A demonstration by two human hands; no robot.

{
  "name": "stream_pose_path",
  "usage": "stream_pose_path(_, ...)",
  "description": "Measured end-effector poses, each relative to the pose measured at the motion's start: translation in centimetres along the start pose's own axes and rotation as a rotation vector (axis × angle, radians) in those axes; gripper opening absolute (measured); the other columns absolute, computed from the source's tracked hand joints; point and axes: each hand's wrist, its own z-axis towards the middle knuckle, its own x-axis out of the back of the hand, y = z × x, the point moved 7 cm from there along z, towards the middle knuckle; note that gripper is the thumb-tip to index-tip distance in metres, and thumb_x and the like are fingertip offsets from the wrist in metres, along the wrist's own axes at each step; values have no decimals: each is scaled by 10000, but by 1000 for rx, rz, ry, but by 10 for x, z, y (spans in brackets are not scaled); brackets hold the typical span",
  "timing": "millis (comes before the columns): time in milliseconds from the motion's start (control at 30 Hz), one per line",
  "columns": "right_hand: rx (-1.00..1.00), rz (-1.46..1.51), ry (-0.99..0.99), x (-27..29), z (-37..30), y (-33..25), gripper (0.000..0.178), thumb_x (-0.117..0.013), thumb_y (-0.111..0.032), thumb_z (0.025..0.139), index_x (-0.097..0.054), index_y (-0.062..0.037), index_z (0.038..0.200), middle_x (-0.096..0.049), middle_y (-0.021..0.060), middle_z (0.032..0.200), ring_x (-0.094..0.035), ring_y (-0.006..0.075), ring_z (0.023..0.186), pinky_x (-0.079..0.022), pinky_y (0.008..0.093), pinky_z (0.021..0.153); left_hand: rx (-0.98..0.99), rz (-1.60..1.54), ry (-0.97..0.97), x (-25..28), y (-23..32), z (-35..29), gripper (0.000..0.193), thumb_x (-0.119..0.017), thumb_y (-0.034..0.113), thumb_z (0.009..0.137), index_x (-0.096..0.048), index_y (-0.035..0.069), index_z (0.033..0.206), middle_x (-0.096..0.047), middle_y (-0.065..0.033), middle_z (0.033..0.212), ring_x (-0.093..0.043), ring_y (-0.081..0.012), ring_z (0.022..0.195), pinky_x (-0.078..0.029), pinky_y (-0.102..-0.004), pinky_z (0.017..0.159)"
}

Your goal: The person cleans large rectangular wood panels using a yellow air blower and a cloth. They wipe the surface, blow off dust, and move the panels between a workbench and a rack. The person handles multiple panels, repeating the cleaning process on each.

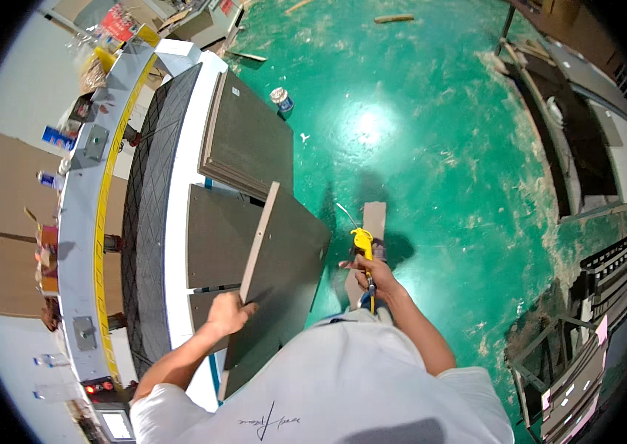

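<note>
My left hand is closed over the upper edge of a brown board, which stands tilted on its side in front of me. A small round hole shows in the board's pale edge. In my right hand, to the right of the board, is a yellow air blow gun. Its thin nozzle points away from me, up and to the left, and does not touch the board. Below the grip, a hose runs down toward my body. Part of the right fingers is hidden behind the gun.
Left of the board, more brown panels and a panel stack lie beside a long machine with a black quilted surface. A jar stands on the green floor. Racks with boards line the right.
</note>
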Motion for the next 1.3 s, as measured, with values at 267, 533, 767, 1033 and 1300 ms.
stream_pose_path(267,-118,-361,158,-2,167,-76,265,-615,-180,1009,-523,-120,1250,-576,21,823,-486,112,457,-386,301,395,268,-53,-121,-45,-43,79,448,-745,394,846,-697,-52,838,-693,-282,792,-706,-431,798,-557,-514,767)
stream_pose_path(533,50,-1366,239,-9,331,-118,542,-615,-229,992,-422,6,1440,-672,239,1165,-697,382,960,-545,446,863,418,-106,-121,-21,-59,172,490,-774,454,829,-667,-22,779,-694,-258,791,-693,-446,796,-551,-530,741)
stream_pose_path(767,-96,-1516,327,-46,425,-220,475,-646,-292,943,-506,-11,1300,-681,306,1097,-648,499,1040,-516,556,890,341,-277,-45,-34,-91,280,407,-772,349,845,-655,-34,768,-671,-256,734,-678,-436,736,-542,-524,694)
stream_pose_path(1033,-102,-1586,234,-73,545,-301,441,-696,-147,894,-548,-6,1285,-683,278,1096,-666,437,1038,-540,506,824,330,-316,-4,54,-70,426,404,-747,333,863,-647,-53,798,-671,-272,752,-668,-458,736,-534,-533,697)
stream_pose_path(1300,-264,-818,325,-49,641,-401,531,-603,-6,925,-429,-114,1416,-605,114,1119,-697,244,890,-630,413,654,352,-237,-3,135,-72,590,461,-723,393,872,-668,-61,929,-695,-287,833,-679,-480,847,-542,-550,772)
